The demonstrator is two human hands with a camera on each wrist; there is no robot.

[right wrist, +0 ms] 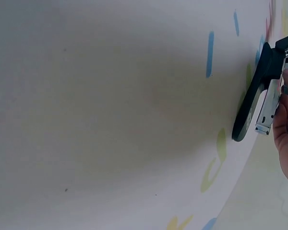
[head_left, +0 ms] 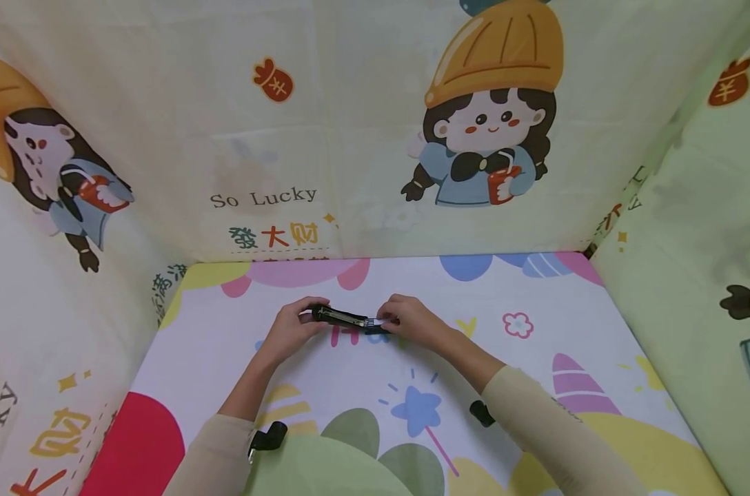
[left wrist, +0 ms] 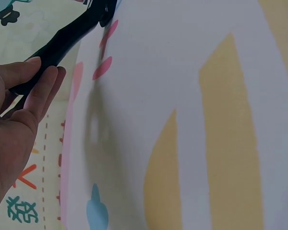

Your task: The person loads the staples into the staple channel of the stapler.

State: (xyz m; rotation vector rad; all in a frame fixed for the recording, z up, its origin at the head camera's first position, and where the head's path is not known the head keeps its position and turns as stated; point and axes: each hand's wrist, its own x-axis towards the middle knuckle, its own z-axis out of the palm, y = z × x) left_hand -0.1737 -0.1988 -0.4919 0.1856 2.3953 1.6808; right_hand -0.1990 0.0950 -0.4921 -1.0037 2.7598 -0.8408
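Note:
A black stapler (head_left: 344,317), swung wide open, is held between both hands above the middle of the patterned tabletop. My left hand (head_left: 296,332) grips one end, thumb and fingers around the black upper arm (left wrist: 62,45) in the left wrist view. At the other end, my right hand (head_left: 412,321) pinches the silver metal magazine (right wrist: 269,108) in the right wrist view. The black base (right wrist: 253,98) spreads apart from that magazine. Part of the right hand lies beyond the right wrist view's edge.
A white tabletop cover (head_left: 474,372) with colourful prints lies under the hands. Cream printed cloth (head_left: 362,151) stands as a wall at the back, with more cloth on both sides. Small black devices (head_left: 269,436) show at both wrists.

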